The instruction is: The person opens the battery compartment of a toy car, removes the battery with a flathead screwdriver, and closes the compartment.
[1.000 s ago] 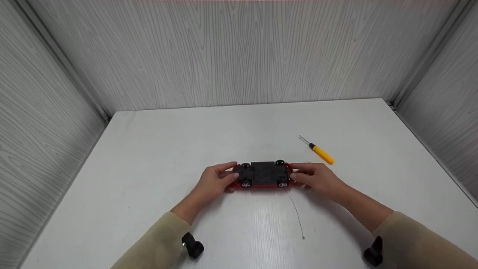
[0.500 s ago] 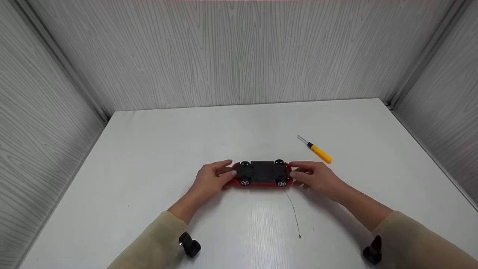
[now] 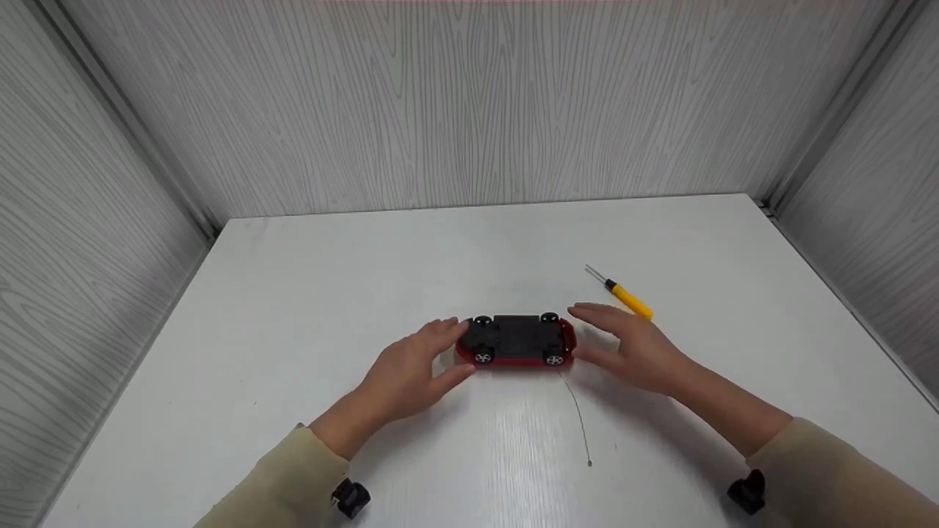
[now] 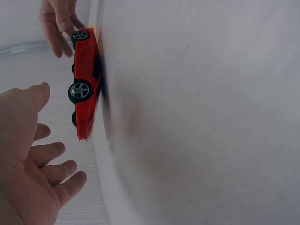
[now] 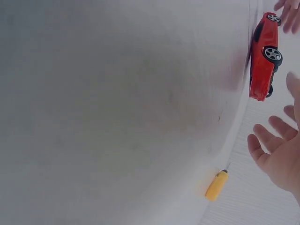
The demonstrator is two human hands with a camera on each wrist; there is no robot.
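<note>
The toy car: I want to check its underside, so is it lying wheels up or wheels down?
Wheels up. The toy car rests on its roof on the table, black underside and all four wheels facing upward; neither hand touches it.

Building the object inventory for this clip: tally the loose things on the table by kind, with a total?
Toy car: 1, red, upside down
Screwdriver: 1, yellow handle
Thin wire: 1, trailing from the car toward the near edge
Total: 3
</note>
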